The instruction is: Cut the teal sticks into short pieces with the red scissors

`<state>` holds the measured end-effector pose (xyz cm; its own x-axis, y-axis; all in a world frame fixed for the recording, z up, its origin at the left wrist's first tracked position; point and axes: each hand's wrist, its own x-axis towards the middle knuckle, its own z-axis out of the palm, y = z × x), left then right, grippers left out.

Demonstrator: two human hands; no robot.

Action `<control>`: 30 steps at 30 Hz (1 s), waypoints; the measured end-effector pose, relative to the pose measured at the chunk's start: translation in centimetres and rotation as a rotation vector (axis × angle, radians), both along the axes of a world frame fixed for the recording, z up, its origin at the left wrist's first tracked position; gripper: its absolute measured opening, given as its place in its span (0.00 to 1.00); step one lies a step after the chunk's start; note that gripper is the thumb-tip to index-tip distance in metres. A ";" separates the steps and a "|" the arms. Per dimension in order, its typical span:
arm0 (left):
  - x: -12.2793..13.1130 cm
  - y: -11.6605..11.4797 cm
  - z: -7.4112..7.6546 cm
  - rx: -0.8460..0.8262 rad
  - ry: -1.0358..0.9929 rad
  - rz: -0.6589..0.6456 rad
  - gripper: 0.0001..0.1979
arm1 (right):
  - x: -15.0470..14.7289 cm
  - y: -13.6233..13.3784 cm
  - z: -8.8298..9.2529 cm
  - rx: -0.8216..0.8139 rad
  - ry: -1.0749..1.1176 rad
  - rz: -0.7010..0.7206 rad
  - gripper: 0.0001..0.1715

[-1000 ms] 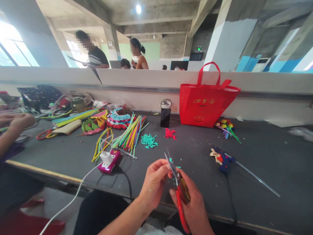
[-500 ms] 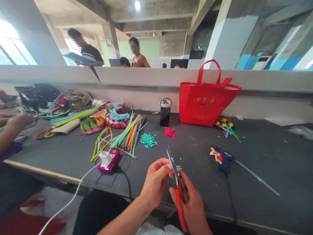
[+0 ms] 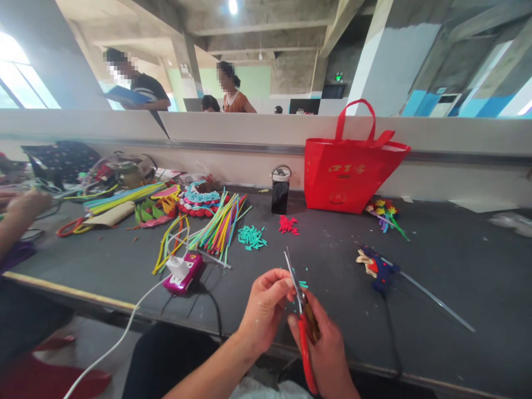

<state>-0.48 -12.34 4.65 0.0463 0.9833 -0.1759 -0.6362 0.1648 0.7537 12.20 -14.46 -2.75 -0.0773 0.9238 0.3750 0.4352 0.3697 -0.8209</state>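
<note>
My right hand (image 3: 326, 338) grips a pair of scissors (image 3: 305, 338) with red handles, its blades pointing up and away from me and slightly parted. Beside them, my left hand (image 3: 268, 305) is closed in a pinch close to the blades; what sits between its fingertips is too small or hidden to make out. Just beyond my right fingers lie a few short teal pieces (image 3: 303, 284) on the dark table (image 3: 257, 263). Farther off are a pile of teal cut pieces (image 3: 251, 237) and a smaller pile of red pieces (image 3: 288, 224).
Left of the piles lies a bundle of coloured fuzzy stems (image 3: 220, 227). A purple power strip (image 3: 185, 274) with a white cable is near the front edge. A glue gun (image 3: 380, 269) lies right, a red bag (image 3: 353, 174) behind. A co-worker's hand (image 3: 31, 205) is far left.
My hands and the scissors stay almost in place. The view shifts slightly. In the background, the standing person with the blue folder has moved a little to the left.
</note>
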 end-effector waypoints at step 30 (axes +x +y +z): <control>-0.8 0.0 -1.8 0.321 0.958 0.236 0.05 | -1.1 3.3 3.2 -0.302 0.614 -0.011 0.29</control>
<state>-1.25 -12.38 2.87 -0.1745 0.9564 0.2340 0.2624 -0.1839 0.9473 11.08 -11.15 0.47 0.0767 0.9943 0.0734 -0.1398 0.0836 -0.9866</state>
